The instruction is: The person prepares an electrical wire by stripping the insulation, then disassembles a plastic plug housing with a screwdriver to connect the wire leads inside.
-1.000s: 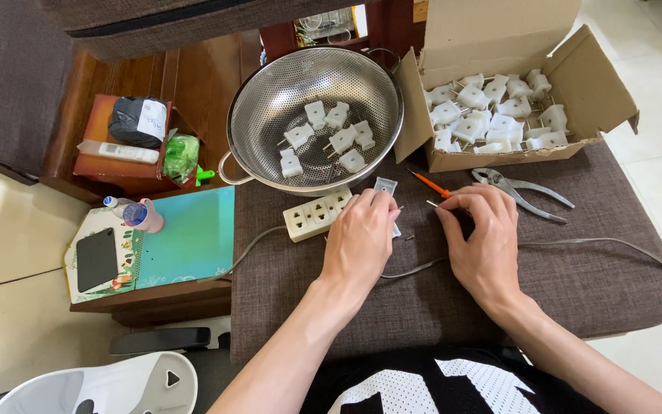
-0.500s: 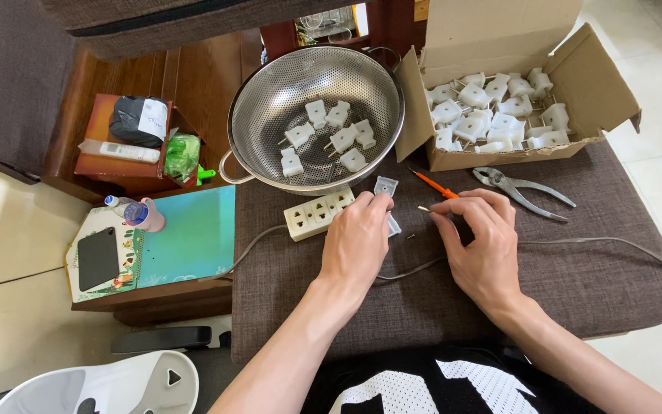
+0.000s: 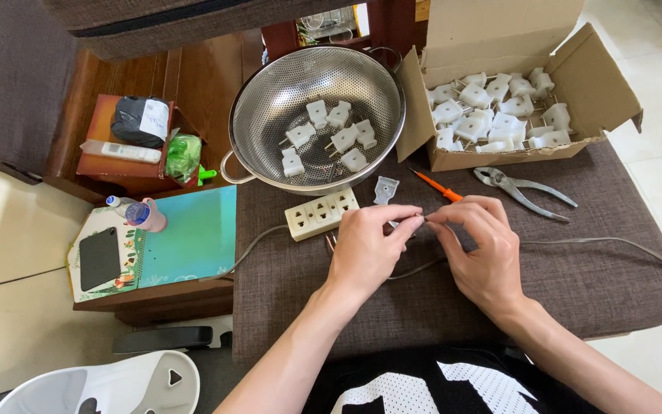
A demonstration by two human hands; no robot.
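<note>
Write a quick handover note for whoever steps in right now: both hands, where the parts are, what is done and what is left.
Left hand and right hand: fingertips meet over the brown cushion, pinching the end of the grey cable; what sits between the fingers is too small to tell.
Parts: white socket strip just beyond the left hand; a loose plug cover beside it; orange screwdriver and pliers beyond the right hand.
Done: six white plugs lie in the metal colander.
Left: the cardboard box holds many more white plugs; the cable end has no plug fitted that I can see.
</note>
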